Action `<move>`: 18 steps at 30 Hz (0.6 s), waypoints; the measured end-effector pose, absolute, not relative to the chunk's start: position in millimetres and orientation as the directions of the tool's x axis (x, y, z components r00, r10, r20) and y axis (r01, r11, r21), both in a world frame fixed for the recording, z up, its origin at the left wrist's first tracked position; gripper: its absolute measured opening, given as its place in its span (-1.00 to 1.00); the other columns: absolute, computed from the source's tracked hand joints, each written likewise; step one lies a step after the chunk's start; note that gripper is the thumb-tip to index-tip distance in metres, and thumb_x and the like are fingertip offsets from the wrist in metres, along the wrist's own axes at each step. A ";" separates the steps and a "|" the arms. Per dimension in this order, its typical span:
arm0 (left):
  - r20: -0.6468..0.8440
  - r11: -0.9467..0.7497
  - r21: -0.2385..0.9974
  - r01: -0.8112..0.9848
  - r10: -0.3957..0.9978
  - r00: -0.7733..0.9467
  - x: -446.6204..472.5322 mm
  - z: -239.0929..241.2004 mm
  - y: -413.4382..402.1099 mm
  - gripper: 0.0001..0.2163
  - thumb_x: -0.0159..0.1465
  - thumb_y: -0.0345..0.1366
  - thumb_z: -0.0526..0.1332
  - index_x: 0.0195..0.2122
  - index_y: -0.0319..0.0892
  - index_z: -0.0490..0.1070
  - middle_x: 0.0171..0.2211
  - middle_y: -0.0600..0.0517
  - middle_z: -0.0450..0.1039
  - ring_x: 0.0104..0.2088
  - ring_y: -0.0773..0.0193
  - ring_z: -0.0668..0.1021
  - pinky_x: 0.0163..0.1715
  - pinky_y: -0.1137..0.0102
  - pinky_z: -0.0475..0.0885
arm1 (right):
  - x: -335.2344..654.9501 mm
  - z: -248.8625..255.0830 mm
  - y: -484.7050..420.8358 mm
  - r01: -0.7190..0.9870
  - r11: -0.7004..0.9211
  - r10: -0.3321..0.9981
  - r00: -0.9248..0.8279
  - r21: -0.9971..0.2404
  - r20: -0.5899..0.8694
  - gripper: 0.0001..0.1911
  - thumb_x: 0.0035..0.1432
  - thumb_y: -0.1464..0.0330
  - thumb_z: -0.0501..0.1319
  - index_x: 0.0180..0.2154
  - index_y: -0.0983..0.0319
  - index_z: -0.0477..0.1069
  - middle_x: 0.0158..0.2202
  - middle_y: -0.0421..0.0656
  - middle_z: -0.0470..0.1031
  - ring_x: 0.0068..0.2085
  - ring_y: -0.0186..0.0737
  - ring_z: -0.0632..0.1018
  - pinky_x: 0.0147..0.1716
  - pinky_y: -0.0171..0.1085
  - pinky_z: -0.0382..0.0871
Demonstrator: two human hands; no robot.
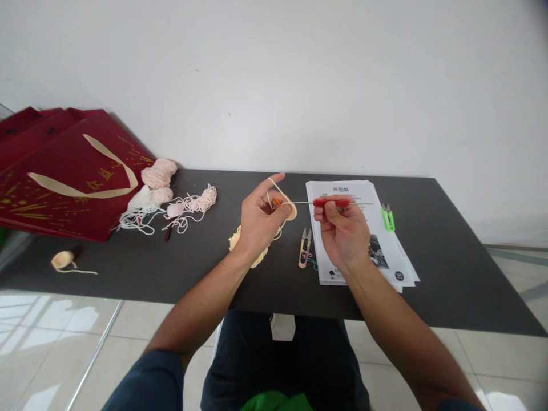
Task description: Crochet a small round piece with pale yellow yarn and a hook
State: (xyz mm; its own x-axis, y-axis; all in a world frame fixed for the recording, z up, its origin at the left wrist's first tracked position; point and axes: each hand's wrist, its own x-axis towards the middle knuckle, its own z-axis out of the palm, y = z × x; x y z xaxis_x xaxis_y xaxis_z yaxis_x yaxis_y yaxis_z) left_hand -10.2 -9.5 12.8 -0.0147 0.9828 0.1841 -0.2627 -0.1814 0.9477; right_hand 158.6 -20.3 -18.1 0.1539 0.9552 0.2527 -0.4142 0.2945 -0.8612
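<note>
My left hand (260,222) pinches a small cream crochet piece (293,212), and a strand of the same yarn loops over its raised index finger. Something small and orange (277,201) shows between the fingers, too small to name. In my right hand (345,231) is a crochet hook (329,202), gripped by its red handle. Its thin metal shaft points left and reaches the crochet piece; the tip is hidden there. Below my left wrist lies a pale yellow yarn ball (258,261), partly covered by the forearm.
Beige thread snips (304,251) lie beside printed sheets (342,274) under my right hand; green snips (388,218) rest at their right edge. Leftward are pink yarn (159,173), a tangled pink skein (205,200), a dark red gift bag (64,148) and a small cream crochet piece (63,260).
</note>
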 end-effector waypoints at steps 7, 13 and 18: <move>0.158 -0.160 0.920 -0.358 0.987 -0.035 -9.1 4.1 -2.9 -0.45 0.05 -0.33 0.53 0.10 -0.08 0.54 -0.35 0.10 0.58 -0.36 0.36 0.56 -0.29 0.43 0.48 | 146.4 -17.2 -23.8 -0.491 0.192 0.974 0.203 -0.849 0.103 -0.88 0.23 0.31 0.44 -0.22 0.15 0.56 -0.25 -0.24 0.72 -0.32 -0.41 0.70 -0.27 -0.41 0.69; 0.183 -0.190 0.911 -0.365 0.982 -0.054 -7.6 6.4 -4.4 -0.34 0.07 -0.33 0.53 0.23 -0.10 0.45 -0.35 0.09 0.61 -0.40 0.38 0.55 -0.35 0.45 0.45 | 142.2 -11.7 -25.7 -0.522 0.196 0.971 0.220 -0.830 0.091 -0.89 0.21 0.33 0.45 -0.23 0.16 0.57 -0.28 -0.26 0.72 -0.33 -0.45 0.70 -0.28 -0.49 0.66; 0.140 -0.160 0.948 -0.277 0.986 -0.088 -6.0 12.7 -7.6 -0.21 0.08 -0.37 0.50 0.36 -0.12 0.33 -0.36 0.07 0.65 -0.48 0.40 0.53 -0.43 0.47 0.41 | 135.9 -11.1 -32.5 -0.360 0.333 0.926 0.301 -0.871 0.230 -0.87 0.22 0.32 0.44 -0.21 0.16 0.57 -0.28 -0.20 0.74 -0.35 -0.31 0.72 -0.30 -0.32 0.70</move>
State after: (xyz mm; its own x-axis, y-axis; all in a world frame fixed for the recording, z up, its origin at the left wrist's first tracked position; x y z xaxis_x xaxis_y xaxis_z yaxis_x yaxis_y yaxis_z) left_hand -6.0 -7.6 12.7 -0.0881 0.9862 0.1405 -0.2766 -0.1597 0.9476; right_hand 135.9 -32.5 -11.1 0.3005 0.9256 0.2301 -0.3597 0.3334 -0.8715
